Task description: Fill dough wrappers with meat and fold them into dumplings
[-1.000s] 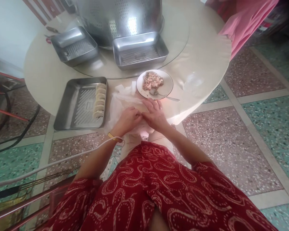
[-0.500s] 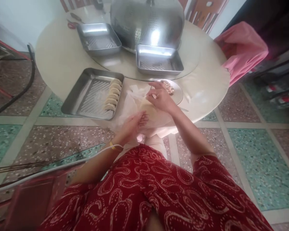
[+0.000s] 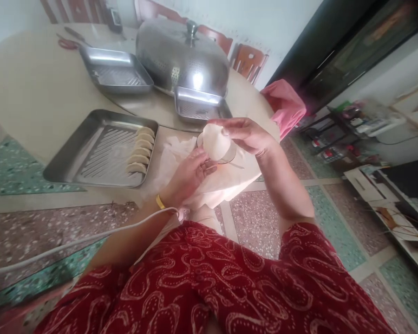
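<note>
A thin, round, pale dumpling wrapper [image 3: 216, 143] hangs upright above the near edge of the table. My right hand [image 3: 248, 135] pinches its upper right edge between thumb and fingers. Just below the wrapper's lower left edge is my left hand [image 3: 191, 174], its fingers loosely curved and apart; whether they touch the dough is unclear. Behind the wrapper, a plate [image 3: 230, 155] is mostly covered, and its contents are hidden. A crumpled, thin whitish sheet [image 3: 172, 150] lies left of the plate. Several folded dumplings [image 3: 141, 150] form a row along the right side of a metal tray [image 3: 61, 160].
Two more metal trays stand farther back, one at left [image 3: 120, 83] and one at right [image 3: 202, 111]. A large perforated steel dome [image 3: 181, 55] rises behind them. Red-handled scissors [image 3: 68, 44] lie far left. A white cable [image 3: 101, 232] crosses my left forearm.
The view has turned to the right. My right hand has lifted a wrapper off the sheet area and raised it. My left hand has come up beneath it.
</note>
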Tool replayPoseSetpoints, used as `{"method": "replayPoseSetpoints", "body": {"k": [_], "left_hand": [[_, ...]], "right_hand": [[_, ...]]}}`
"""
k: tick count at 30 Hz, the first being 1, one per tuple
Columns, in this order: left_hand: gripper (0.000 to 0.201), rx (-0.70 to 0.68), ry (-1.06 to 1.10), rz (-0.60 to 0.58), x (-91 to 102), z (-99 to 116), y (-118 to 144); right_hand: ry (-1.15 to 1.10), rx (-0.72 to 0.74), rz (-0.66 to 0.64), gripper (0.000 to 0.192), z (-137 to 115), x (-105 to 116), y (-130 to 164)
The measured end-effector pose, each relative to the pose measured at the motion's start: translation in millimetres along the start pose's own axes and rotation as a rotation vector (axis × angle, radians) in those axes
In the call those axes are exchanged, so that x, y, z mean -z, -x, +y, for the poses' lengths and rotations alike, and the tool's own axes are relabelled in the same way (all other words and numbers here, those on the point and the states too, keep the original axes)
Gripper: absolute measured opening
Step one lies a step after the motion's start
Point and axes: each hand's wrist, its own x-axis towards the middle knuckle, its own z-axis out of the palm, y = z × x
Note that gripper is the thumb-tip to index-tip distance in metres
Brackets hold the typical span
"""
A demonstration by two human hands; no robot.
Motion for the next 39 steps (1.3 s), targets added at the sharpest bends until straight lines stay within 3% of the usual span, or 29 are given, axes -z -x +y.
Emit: {"method": "replayPoseSetpoints", "body": {"k": [3, 10, 12, 15, 17, 20, 23, 26, 29, 32, 36, 39], "left_hand": [[0.017, -0.074, 0.037, -0.050, -12.4, 8, 0], [0.007, -0.086, 0.200, 0.024, -21.8, 8, 6], [0.009, 0.002, 0.264, 0.100, -24.9, 7, 8], [0.039, 0.227, 0.424, 0.192, -29.6, 9, 12], [0.053, 0.281, 0.547, 0.159, -31.3, 13, 13], [0.058, 0.195, 0.654, 0.065, -31.9, 19, 14], [0.058, 0.188, 0.657, 0.013, -34.3, 22, 15], [0.062, 0.234, 0.647, -0.058, -39.3, 18, 17], [0.069, 0.256, 0.632, -0.125, -42.7, 7, 18], [0.072, 0.345, 0.613, -0.096, -41.7, -8, 17], [0.059, 0.518, 0.541, 0.142, -36.8, -31, 14], [0.048, 0.615, 0.483, 0.281, -33.1, -41, 11]], "right_hand": [[0.025, 0.033, 0.017, 0.042, -18, 8, 12], [0.095, 0.109, 0.009, 0.026, -24, 26, 17], [0.179, 0.161, 0.009, 0.023, -24, 26, 15], [0.423, 0.331, 0.047, 0.012, -21, 13, 17], [0.660, 0.486, 0.096, 0.004, -13, -6, 27], [0.926, 0.703, 0.168, 0.013, 12, -36, 51], [1.005, 0.815, 0.192, 0.010, 44, -53, 79], [0.966, 0.858, 0.389, 0.013, 67, -52, 106], [0.909, 0.743, 0.628, 0.014, 80, -39, 129], [0.917, 0.558, 0.781, 0.015, 100, -20, 143], [1.018, 0.362, 0.898, 0.023, 144, 2, 148], [0.978, 0.205, 0.814, 0.036, 171, 11, 144]]}}
